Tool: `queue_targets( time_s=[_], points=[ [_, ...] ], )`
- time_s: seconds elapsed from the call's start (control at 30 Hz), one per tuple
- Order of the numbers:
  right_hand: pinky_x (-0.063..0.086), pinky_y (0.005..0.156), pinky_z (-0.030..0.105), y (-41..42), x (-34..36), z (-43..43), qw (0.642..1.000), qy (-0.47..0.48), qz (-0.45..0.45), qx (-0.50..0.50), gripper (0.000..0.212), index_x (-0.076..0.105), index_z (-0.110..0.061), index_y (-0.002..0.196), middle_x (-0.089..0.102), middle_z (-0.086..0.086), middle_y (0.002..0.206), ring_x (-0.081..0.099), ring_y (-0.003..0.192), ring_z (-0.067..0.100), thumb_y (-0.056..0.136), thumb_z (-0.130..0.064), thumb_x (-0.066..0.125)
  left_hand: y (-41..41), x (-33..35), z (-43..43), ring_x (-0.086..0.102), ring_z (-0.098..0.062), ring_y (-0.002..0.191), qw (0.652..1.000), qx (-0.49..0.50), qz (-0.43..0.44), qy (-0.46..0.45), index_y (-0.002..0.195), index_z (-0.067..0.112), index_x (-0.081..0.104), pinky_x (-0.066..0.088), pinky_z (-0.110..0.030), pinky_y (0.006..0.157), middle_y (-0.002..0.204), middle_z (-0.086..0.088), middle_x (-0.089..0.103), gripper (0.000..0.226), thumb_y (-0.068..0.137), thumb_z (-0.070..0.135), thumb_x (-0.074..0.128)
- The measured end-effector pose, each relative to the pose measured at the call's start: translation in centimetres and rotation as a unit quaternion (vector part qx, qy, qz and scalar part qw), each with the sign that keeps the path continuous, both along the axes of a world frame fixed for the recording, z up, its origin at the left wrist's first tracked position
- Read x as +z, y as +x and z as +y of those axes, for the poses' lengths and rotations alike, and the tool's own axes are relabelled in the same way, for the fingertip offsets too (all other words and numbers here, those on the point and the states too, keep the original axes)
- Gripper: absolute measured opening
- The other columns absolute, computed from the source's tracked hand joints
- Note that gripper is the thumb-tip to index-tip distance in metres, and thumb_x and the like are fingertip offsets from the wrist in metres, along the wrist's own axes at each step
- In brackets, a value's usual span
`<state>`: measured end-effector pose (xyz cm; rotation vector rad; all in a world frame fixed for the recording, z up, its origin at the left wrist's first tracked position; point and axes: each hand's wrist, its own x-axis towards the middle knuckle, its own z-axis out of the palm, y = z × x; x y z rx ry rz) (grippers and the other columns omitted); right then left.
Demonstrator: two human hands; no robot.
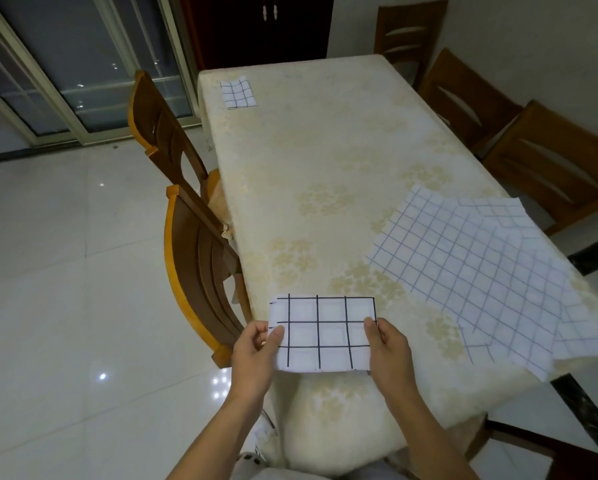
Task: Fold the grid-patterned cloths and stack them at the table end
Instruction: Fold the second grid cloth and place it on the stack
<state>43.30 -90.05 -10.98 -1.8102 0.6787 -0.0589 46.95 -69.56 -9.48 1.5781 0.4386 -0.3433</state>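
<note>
I hold a folded white cloth with a black grid just above the near left corner of the table. My left hand pinches its left edge and my right hand pinches its right edge. Unfolded grid-patterned cloths lie spread and overlapping at the near right of the table, hanging a little over its edge. One small folded grid cloth rests at the far left corner of the table.
A cream floral tablecloth covers the long table. Two wooden chairs stand along the left side and several more along the right and far end. Glossy white floor tiles lie to the left, with a glass sliding door beyond.
</note>
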Motion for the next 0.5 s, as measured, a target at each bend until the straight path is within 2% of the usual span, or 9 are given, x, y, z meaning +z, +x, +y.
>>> queue_targets(
  time_s=[0.1, 0.2, 0.27, 0.37, 0.5],
  points=[
    [0.04, 0.059, 0.034, -0.4, 0.6, 0.7, 1.0, 0.021, 0.001, 0.013, 0.065, 0.055, -0.002, 0.087, 0.057, 0.029, 0.084, 0.052, 0.066, 0.021, 0.084, -0.066, 0.045, -1.3, 1.2, 0.5, 0.055, -0.02, 0.075, 0.999, 0.036, 0.001, -0.014, 0.09, 0.003, 0.059, 0.049, -0.036, 0.072, 0.08, -0.011, 0.057, 0.018, 0.095, 0.02, 0.064],
    [0.04, 0.062, 0.033, -0.6, 1.1, 1.2, 0.998, 0.038, 0.003, 0.046, 0.051, 0.054, -0.001, 0.088, 0.058, 0.031, 0.089, 0.051, 0.068, 0.02, 0.095, -0.051, 0.047, -2.9, 2.5, 1.0, 0.059, -0.02, 0.074, 0.997, 0.08, -0.002, -0.001, 0.093, 0.003, 0.06, 0.05, -0.034, 0.064, 0.082, -0.016, 0.061, 0.016, 0.096, 0.019, 0.063],
    [0.04, 0.063, 0.033, -0.9, 1.4, 1.6, 0.997, 0.039, 0.001, 0.073, 0.054, 0.053, -0.001, 0.088, 0.058, 0.03, 0.089, 0.051, 0.068, 0.02, 0.092, -0.054, 0.045, -4.5, 3.1, 1.4, 0.063, -0.023, 0.079, 0.994, 0.11, -0.012, 0.009, 0.094, 0.005, 0.061, 0.054, -0.037, 0.068, 0.088, -0.018, 0.066, 0.015, 0.096, 0.02, 0.064],
    [0.038, 0.062, 0.033, -1.9, 1.4, 2.8, 0.993, 0.054, -0.002, 0.101, 0.061, 0.052, 0.001, 0.088, 0.054, 0.03, 0.084, 0.047, 0.067, 0.019, 0.085, -0.06, 0.044, -7.3, 3.8, 2.1, 0.067, -0.023, 0.083, 0.987, 0.156, -0.017, 0.022, 0.094, 0.009, 0.061, 0.056, -0.033, 0.071, 0.088, -0.008, 0.07, 0.012, 0.096, 0.021, 0.062],
    [0.04, 0.061, 0.034, -3.6, 0.8, 5.5, 0.986, 0.066, -0.003, 0.154, 0.054, 0.054, -0.002, 0.085, 0.059, 0.026, 0.081, 0.05, 0.067, 0.021, 0.09, -0.055, 0.046, -11.5, 3.5, 4.0, 0.068, -0.027, 0.086, 0.974, 0.225, -0.005, 0.038, 0.095, 0.012, 0.062, 0.058, -0.041, 0.079, 0.09, -0.009, 0.071, 0.012, 0.097, 0.024, 0.062]
  ],
)
